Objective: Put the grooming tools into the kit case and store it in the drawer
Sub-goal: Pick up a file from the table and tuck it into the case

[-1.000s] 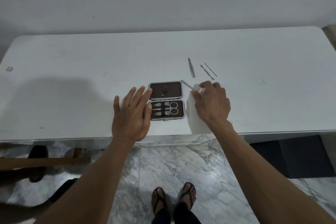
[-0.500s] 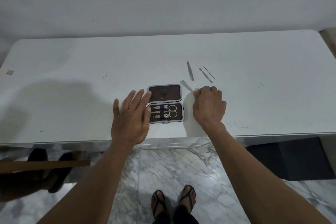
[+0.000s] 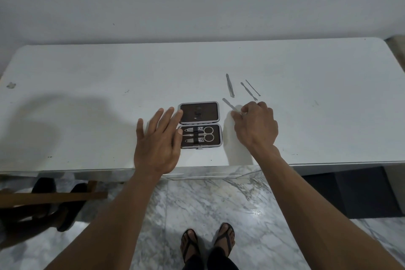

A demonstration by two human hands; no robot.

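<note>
**A:** On the white table (image 3: 87, 98), head view, which hand is nearer the loose tools?

**B:** The right hand (image 3: 255, 126). Its fingertips (image 3: 237, 114) are pinched narrow on the near end of a flat metal file (image 3: 229, 104), just right of the open kit case (image 3: 199, 125). The file's long axis runs diagonally, its free end pointing up and left, away from the hand and towards the case's top right corner.

**A:** Is it off the table?

**B:** I cannot tell; the grip looks closed on it, but the far end may be resting on the surface.

**A:** And the left hand (image 3: 158, 140)?

**B:** Flat, fingers spread wide, holding nothing. Its fingertips touch the case's left edge, seemingly to steady it.

**A:** What is in the case?

**B:** The near half holds small scissors (image 3: 202, 133) and what look like two clippers under a strap. The far half, the lid, looks empty apart from a small dark fitting.

**A:** What remains outside?

**B:** Tweezers (image 3: 230, 85) beyond the file, lying nearly straight away from the person, and two thin picks (image 3: 252, 89) to their right, both slanted, just beyond the right hand's knuckles.

**A:** So the next move?

**B:** I judge the file must swing left to the case. The task is early: four tools out, case open, and no drawer clearly in view.
</note>
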